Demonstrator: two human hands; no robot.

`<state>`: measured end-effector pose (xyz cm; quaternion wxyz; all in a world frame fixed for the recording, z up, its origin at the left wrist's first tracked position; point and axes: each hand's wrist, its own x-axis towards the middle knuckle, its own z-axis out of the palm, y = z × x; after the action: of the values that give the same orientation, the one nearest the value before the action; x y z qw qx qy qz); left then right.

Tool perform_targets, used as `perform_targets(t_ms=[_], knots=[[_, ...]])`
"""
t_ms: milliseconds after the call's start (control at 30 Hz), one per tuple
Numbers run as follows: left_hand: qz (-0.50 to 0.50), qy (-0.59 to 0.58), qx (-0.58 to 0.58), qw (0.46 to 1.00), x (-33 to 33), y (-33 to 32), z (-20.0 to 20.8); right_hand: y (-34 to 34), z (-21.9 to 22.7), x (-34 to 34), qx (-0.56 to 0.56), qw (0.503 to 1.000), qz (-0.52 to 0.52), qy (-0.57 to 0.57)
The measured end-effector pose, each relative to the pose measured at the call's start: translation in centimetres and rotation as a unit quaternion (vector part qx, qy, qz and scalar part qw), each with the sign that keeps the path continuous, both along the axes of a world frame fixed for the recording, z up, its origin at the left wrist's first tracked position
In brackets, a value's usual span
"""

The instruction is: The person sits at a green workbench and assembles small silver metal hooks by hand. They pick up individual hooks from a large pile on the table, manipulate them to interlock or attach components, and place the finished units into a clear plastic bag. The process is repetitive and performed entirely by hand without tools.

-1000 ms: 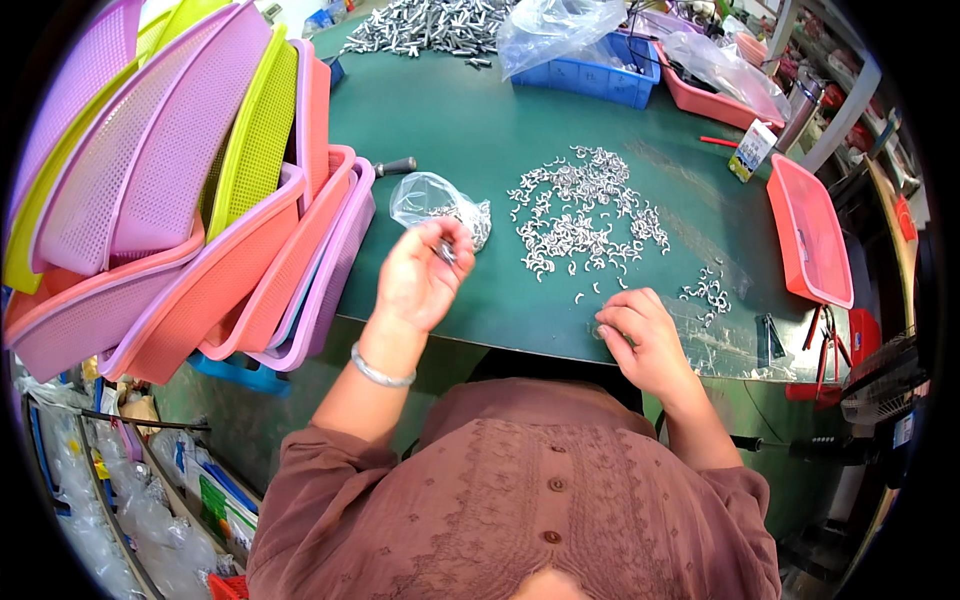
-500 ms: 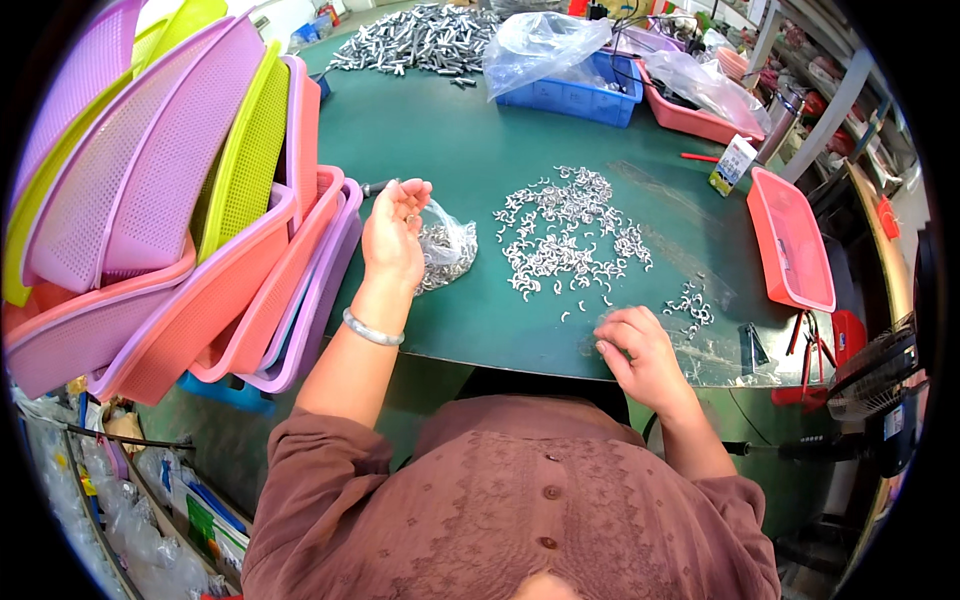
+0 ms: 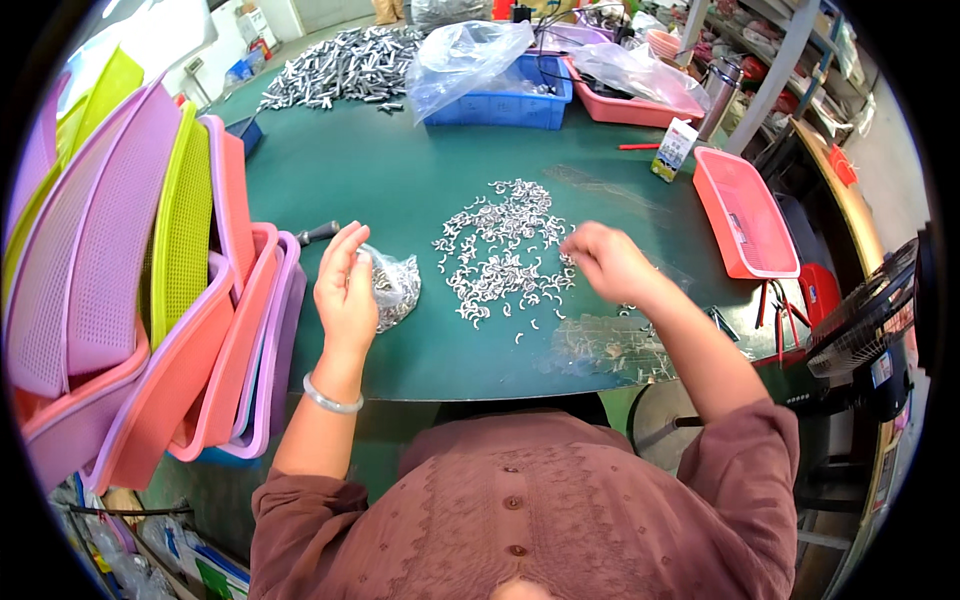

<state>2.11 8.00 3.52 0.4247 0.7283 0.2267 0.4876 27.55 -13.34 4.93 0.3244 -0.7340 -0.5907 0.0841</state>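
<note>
Small silver C-shaped metal pieces (image 3: pixel 505 275) lie scattered in a loose pile on the green table (image 3: pixel 340 165). My right hand (image 3: pixel 612 262) is at the pile's right edge, its fingertips pinched together and pointing down; whatever they hold is hidden. On the left, my left hand (image 3: pixel 345 292) is raised with the fingers stretched out and close together. Just right of that hand stands a clear plastic bag (image 3: pixel 400 292) filled with similar silver pieces. Some of the bag is hidden behind the hand.
Stacked purple, pink and green plastic baskets (image 3: pixel 185 340) crowd the left side. Short metal rods (image 3: pixel 345 68) are heaped at the back, beside a blue bin (image 3: pixel 495 112). Rightward are a pink basket (image 3: pixel 710 205), a drink carton (image 3: pixel 674 150), red-handled pliers (image 3: pixel 780 315) and a black fan (image 3: pixel 865 315).
My right hand has moved from near the table's front edge, forward to the pile's right side. My left hand's curled fingers have straightened beside the bag. The whole view has shifted.
</note>
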Motion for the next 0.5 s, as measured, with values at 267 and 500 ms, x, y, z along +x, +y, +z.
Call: perform_targets(t_ms=[267,500], knots=[[-0.152,0.148,0.109,0.971,5.2,-3.8,3.1,13.0,-2.6,7.5,-0.051,0.996,-0.048,-0.06],[-0.075,0.334,0.176,0.923,13.4,1.1,-2.4,17.0,-4.0,7.2,-0.137,0.984,-0.022,-0.115]])
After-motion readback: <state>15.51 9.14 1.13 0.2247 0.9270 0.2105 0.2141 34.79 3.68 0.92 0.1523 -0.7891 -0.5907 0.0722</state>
